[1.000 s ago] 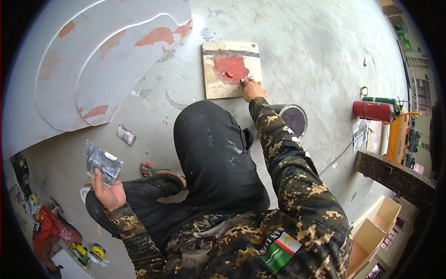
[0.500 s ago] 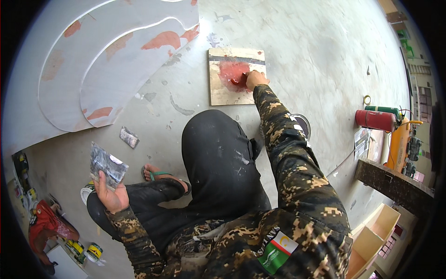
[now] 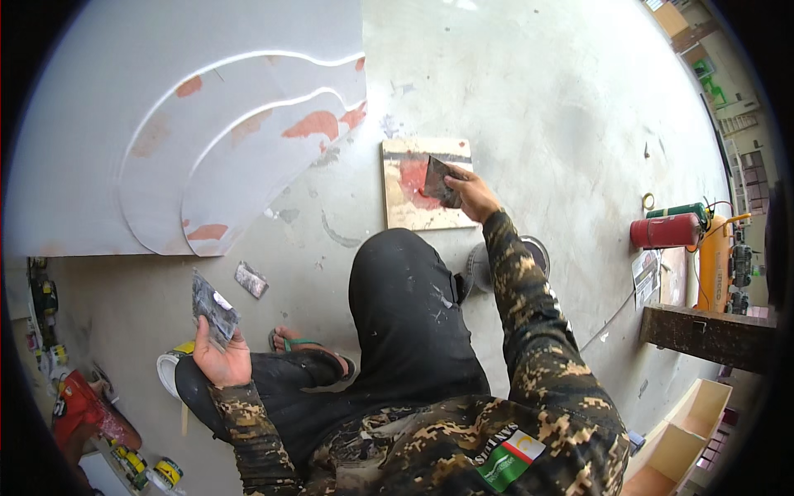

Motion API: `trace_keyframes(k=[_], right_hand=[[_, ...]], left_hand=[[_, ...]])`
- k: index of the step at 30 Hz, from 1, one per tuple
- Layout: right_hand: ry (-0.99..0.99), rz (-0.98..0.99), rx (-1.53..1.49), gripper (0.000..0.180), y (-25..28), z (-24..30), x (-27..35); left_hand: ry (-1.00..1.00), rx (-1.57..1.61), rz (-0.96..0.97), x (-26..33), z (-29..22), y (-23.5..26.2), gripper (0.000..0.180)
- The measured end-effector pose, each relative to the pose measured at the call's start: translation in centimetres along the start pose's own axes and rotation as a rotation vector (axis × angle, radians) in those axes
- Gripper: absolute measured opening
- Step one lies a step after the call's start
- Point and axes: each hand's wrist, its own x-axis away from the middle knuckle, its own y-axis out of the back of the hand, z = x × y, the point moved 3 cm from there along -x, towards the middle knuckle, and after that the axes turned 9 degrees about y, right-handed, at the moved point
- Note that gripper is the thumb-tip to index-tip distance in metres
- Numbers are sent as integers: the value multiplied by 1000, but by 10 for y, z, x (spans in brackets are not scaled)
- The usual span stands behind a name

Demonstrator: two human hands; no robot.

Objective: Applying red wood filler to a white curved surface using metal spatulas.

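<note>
On the small board (image 3: 426,186), right hand (image 3: 473,194) presses a scraper (image 3: 439,182) (red putty).

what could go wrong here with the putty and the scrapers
The right hand holds a scraper tilted over the red putty on the small board; putty may slide off onto the floor. The left hand holds a second scraper near the knee, so it might smear the trousers.

Two scrapers (image 3: 440,182), one held in each hand, one square mixing board (image 3: 413,215), one red cylinder (image 3: 664,232), two white curved panels (image 3: 165,178)
</note>
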Motion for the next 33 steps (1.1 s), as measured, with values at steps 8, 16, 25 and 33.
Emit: trace_keyframes(k=[8, 16, 25, 33], right_hand=[[287, 345, -242, 45, -103, 136, 102], [451, 794, -238, 60, -257, 151, 139], [349, 892, -245, 53, -356, 115, 111], [185, 741, -351, 49, -359, 75, 102]], left_hand=[[18, 42, 245, 8, -1, -57, 22], [169, 102, 418, -16, -19, -89, 17], [107, 201, 430, -31, -39, -80, 25], [24, 100, 279, -38, -33, -52, 26]])
